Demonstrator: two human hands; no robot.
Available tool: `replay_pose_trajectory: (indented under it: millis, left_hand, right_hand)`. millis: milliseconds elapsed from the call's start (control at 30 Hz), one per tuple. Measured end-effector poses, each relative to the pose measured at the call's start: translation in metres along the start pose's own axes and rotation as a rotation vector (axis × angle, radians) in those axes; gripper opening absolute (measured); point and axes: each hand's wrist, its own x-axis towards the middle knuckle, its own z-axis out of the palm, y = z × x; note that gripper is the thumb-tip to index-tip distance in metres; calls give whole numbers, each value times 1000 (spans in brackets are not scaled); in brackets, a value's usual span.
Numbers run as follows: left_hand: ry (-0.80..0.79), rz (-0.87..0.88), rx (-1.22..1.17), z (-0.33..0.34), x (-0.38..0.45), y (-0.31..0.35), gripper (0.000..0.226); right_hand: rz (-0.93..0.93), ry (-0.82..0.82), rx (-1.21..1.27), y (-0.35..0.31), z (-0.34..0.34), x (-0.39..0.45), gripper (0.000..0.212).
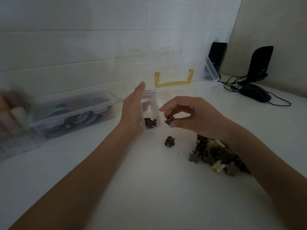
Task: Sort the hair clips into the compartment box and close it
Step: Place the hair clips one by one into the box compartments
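the left hand [132, 112] lies flat, fingers straight, against the clear compartment box [150, 112] on the desk [149, 188]; the right hand [191, 115] pinches a brown hair clip [168, 120] just beside it, above the clip pile [216, 156].

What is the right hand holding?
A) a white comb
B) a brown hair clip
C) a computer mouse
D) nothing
B: the right hand pinches a small brown hair clip between its fingertips, just beside the clear box that the left hand steadies.
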Motion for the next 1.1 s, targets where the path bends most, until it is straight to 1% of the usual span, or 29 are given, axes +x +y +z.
replay_pose_trajectory:
  millis: [133, 233, 300, 367, 433, 500, 700, 767, 867, 900, 967, 1033, 1100]
  left_hand:
    - [15, -2, 22, 0, 0, 1, 56]
    - [14, -5, 30, 0, -2, 1, 55]
    - [14, -1, 23, 1, -5, 4, 47]
    - [23, 8, 12, 3, -8, 6, 40]
    - [54, 22, -13, 6, -13, 7, 29]
    - [70, 32, -37, 9, -16, 8, 18]
    - [70, 30, -36, 10, -18, 10, 18]
    - [61, 35, -21, 10, -18, 10, 22]
    - [61, 36, -15, 10, -19, 9, 41]
    - [61, 36, -18, 10, -20, 10, 41]
    - [62, 38, -19, 10, -22, 11, 34]
    - [75, 48, -20, 12, -23, 11, 21]
    - [99, 71, -24, 16, -26, 10, 17]
  right_hand:
    - [20, 64, 92, 6, 5, 1, 48]
    - [0, 129, 155, 6, 9, 3, 42]
    - [-23, 174, 182, 7, 11, 4, 41]
    - [-21, 201, 222, 9, 11, 5, 50]
    - [-23, 216, 229, 10, 11, 5, 53]
    - [-17, 227, 210, 11, 12, 6, 51]
    - [7, 209, 170, 9, 17, 4, 42]
    - [11, 206, 211, 7, 18, 4, 40]
    - [-3, 197, 208, 5, 20, 5, 38]
    - [-4, 203, 212, 4, 21, 5, 37]
    - [-10, 228, 203, 5, 23, 4, 33]
    - [-27, 269, 154, 4, 25, 4, 29]
    - [-42, 309, 119, 3, 28, 4, 25]
